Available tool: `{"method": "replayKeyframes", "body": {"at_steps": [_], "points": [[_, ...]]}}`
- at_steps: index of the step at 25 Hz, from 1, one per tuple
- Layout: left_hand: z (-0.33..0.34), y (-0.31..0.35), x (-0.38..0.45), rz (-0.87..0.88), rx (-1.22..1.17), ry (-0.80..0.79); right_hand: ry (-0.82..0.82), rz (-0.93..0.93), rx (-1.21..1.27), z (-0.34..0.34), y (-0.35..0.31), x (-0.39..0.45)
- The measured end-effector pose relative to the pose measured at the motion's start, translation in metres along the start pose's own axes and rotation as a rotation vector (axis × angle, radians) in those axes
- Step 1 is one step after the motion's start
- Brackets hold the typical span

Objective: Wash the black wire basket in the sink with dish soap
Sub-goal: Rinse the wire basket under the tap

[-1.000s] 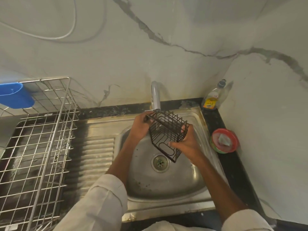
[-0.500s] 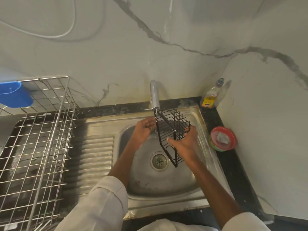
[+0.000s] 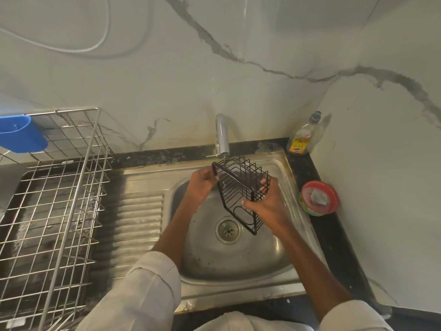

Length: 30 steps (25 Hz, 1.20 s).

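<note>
Head view looks down on a marble-patterned wall [image 3: 167,80] filling the upper frame, with a dark worktop [image 3: 334,240] running along its foot and down the right side; a steel sink [image 3: 238,266] sits at centre, its ribbed drainer to the left; a large wire dish rack [image 3: 55,211] fills the left of the frame, a blue plastic holder [image 3: 21,134] hung on its upper left corner; both forearms reach up from the lower edge in pale sleeves; the black wire basket [image 3: 241,192] is held tilted over the basin, above the drain [image 3: 228,230] and just beneath the tap [image 3: 222,136]; the right hand [image 3: 268,206] grips the basket's right side, fingers curled through the wires and thumb across the front; the left hand [image 3: 202,183] closes on the basket's upper left corner; a red bowl [image 3: 319,198] rests on the worktop at right of the sink; a dish soap bottle [image 3: 303,137] stands in the corner at upper right.
</note>
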<state>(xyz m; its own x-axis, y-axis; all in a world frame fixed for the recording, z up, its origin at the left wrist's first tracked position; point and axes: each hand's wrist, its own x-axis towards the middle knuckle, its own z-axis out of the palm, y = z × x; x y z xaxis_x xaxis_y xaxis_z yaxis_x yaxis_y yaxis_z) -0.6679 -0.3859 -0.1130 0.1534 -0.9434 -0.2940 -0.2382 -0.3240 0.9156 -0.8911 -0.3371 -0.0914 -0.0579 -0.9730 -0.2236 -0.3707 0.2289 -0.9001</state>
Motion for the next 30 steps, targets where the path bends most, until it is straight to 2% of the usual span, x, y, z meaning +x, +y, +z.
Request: {"method": "replayKeyframes", "body": {"at_steps": [5,8,14,17,19,25,27,30], "points": [[-0.013,0.010,-0.012,0.112,0.229,0.045,-0.168,-0.081,-0.002,0.001,0.000,0.019],[-0.029,0.004,-0.022,0.141,0.326,0.079,-0.301,-0.011,0.035,0.007,-0.005,0.034],[-0.059,-0.015,-0.055,0.064,0.183,0.096,-0.511,0.056,0.084,0.031,-0.018,0.066],[-0.063,-0.022,-0.072,0.048,0.137,0.075,-0.539,0.060,0.123,0.044,-0.020,0.079],[-0.064,-0.023,-0.081,0.018,0.094,0.118,-0.540,0.009,0.101,0.055,-0.020,0.086],[-0.050,-0.010,-0.095,-0.095,0.111,0.247,-0.351,-0.051,0.052,0.072,-0.039,0.095],[-0.045,-0.007,-0.099,-0.093,0.140,0.305,-0.364,-0.046,0.047,0.072,-0.046,0.096],[-0.044,-0.014,-0.103,-0.104,0.117,0.352,-0.490,-0.037,0.020,0.072,-0.051,0.098]]}}
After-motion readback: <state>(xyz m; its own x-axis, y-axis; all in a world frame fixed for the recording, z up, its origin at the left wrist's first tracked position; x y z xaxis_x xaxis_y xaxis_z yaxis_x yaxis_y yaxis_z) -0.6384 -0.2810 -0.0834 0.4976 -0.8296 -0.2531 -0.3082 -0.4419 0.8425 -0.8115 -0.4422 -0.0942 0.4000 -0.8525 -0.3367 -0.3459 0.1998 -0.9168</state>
